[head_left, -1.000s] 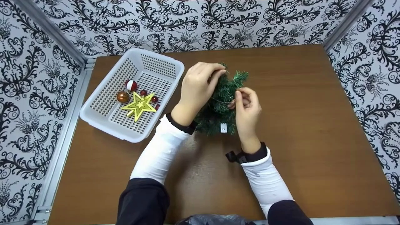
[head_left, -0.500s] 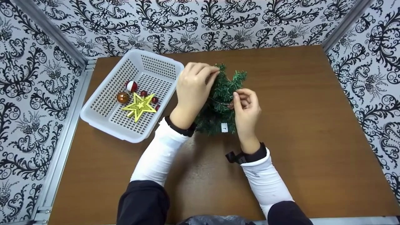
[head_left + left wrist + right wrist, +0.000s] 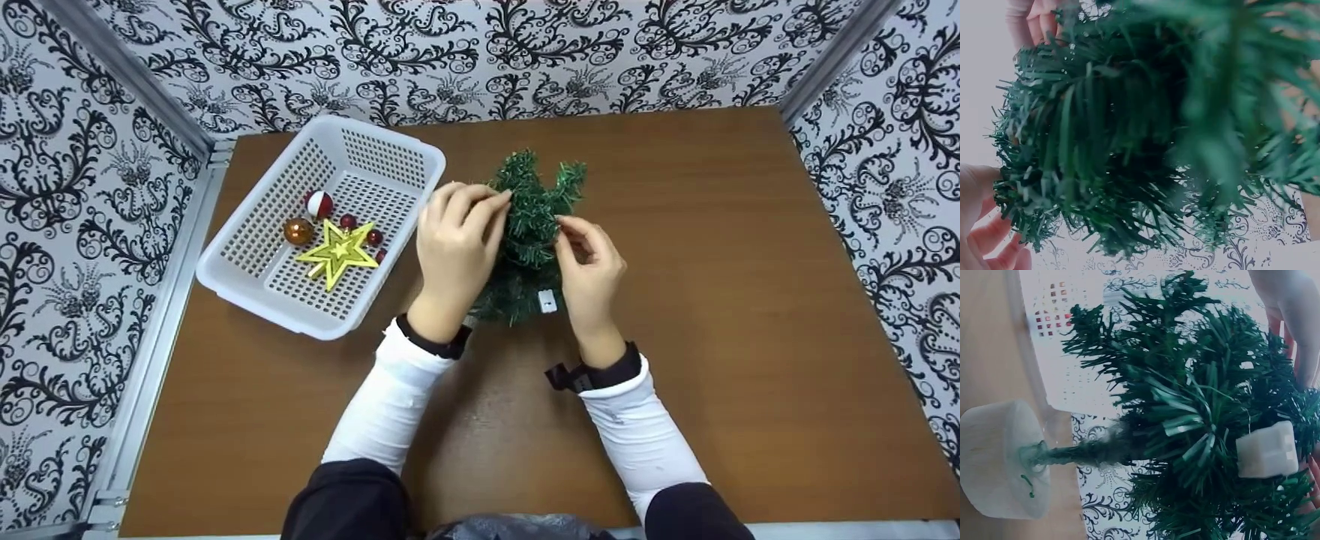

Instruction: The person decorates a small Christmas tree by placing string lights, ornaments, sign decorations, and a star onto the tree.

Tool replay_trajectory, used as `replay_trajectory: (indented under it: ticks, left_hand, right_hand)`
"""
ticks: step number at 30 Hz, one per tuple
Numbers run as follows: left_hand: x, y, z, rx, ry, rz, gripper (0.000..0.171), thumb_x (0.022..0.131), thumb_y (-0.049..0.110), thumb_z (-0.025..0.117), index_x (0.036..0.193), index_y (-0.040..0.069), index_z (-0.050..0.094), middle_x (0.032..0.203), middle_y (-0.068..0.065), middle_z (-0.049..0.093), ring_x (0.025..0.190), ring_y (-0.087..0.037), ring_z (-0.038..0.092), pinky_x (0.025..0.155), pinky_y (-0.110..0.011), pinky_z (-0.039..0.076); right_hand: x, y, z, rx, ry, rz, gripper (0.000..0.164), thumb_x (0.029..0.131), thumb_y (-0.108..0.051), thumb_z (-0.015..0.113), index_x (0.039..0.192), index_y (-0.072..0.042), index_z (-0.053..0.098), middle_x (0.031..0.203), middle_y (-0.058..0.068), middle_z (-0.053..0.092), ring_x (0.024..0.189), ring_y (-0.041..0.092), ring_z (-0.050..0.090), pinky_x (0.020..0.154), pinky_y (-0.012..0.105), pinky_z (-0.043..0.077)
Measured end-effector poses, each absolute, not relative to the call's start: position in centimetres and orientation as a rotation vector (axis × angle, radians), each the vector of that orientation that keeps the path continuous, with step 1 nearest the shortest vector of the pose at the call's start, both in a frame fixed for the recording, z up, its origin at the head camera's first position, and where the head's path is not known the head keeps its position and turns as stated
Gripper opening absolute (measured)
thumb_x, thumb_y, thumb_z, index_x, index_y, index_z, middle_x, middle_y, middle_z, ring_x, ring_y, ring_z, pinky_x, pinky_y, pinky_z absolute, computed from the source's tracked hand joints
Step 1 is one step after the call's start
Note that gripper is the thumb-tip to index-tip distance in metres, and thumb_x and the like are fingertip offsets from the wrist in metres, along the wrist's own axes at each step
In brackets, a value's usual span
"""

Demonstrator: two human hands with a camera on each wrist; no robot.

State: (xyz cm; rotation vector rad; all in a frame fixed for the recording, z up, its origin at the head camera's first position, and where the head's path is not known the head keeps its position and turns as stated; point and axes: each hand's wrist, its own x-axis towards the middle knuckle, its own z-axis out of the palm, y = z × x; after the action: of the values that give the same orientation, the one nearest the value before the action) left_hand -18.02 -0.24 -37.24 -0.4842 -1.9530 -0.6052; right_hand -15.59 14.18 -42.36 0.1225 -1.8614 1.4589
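Observation:
A small artificial Christmas tree (image 3: 529, 217) with green tinsel-like branches stands between my hands. My left hand (image 3: 457, 240) has its thumb and fingertips pinched together at the tree's upper left side. On the other side, my right hand (image 3: 592, 266) pinches at the branches with thumb and forefinger. Whether a thin wire is also in those fingertips, I cannot tell. A small white box (image 3: 1268, 450) sits low on the front branches, with a thin wire rising from it. The right wrist view shows the tree's round pale base (image 3: 1008, 461) and green trunk (image 3: 1084, 453).
To the left stands a white perforated basket (image 3: 247, 277). Inside it lie a gold star (image 3: 339, 252), an orange ball (image 3: 298, 231), a red-and-white ball (image 3: 320, 204) and several small red balls (image 3: 348, 221). Patterned walls (image 3: 525, 60) border the brown table (image 3: 750, 337).
My left hand has come down and left from near the treetop, which now shows uncovered. The right hand has shifted slightly, and the tree with its white box has turned a little.

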Motion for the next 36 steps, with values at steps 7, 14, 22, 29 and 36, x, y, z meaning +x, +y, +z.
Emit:
replay_trajectory:
  ticks: [7, 14, 22, 29, 36]
  left_hand:
    - [-17.5, -0.3, -37.7, -0.499, -1.930, -0.582, 0.009, 0.082, 0.021, 0.065, 0.082, 0.014, 0.071, 0.088, 0.003, 0.065, 0.091, -0.020, 0.056, 0.075, -0.033, 0.047]
    - [-17.4, -0.3, -37.7, -0.507, -1.922, -0.568, 0.010, 0.082, 0.020, 0.064, 0.086, 0.016, 0.072, 0.091, 0.002, 0.066, 0.093, -0.020, 0.056, 0.077, -0.034, 0.047]
    - [-17.1, -0.5, -37.4, -0.493, -1.954, -0.599, 0.011, 0.082, 0.024, 0.065, 0.086, 0.017, 0.072, 0.093, 0.002, 0.066, 0.096, -0.020, 0.056, 0.079, -0.034, 0.046]
    - [-17.1, -0.7, -37.3, -0.493, -1.959, -0.593, 0.012, 0.081, 0.025, 0.065, 0.088, 0.017, 0.071, 0.096, 0.001, 0.066, 0.095, -0.021, 0.056, 0.076, -0.034, 0.047]
    - [-17.2, -2.1, -37.3, -0.632, -1.984, -0.729, 0.015, 0.081, 0.022, 0.066, 0.092, 0.013, 0.070, 0.103, -0.004, 0.064, 0.099, -0.022, 0.055, 0.088, -0.032, 0.044]
  right_hand:
    - [-15.6, 14.0, -42.7, 0.165, -1.864, 1.327, 0.015, 0.080, -0.001, 0.063, 0.094, -0.002, 0.068, 0.086, 0.009, 0.066, 0.073, 0.016, 0.061, 0.064, 0.024, 0.052]
    - [-15.1, 14.1, -42.2, 0.203, -1.883, 1.402, 0.021, 0.081, -0.002, 0.063, 0.102, -0.002, 0.065, 0.091, 0.009, 0.064, 0.080, 0.016, 0.061, 0.070, 0.021, 0.051]
    - [-15.8, 14.9, -43.8, 0.255, -1.877, 1.476, 0.025, 0.081, -0.005, 0.062, 0.106, -0.002, 0.062, 0.095, 0.009, 0.063, 0.083, 0.017, 0.060, 0.072, 0.029, 0.052]
    - [-20.7, 17.9, -54.1, 0.339, -1.842, 1.498, 0.035, 0.082, -0.003, 0.061, 0.116, -0.007, 0.056, 0.105, 0.007, 0.059, 0.093, 0.021, 0.058, 0.079, 0.031, 0.049]
    - [-15.5, 14.8, -43.6, 0.332, -1.806, 1.548, 0.021, 0.083, -0.004, 0.061, 0.104, -0.002, 0.062, 0.095, 0.010, 0.062, 0.084, 0.017, 0.058, 0.073, 0.024, 0.049]
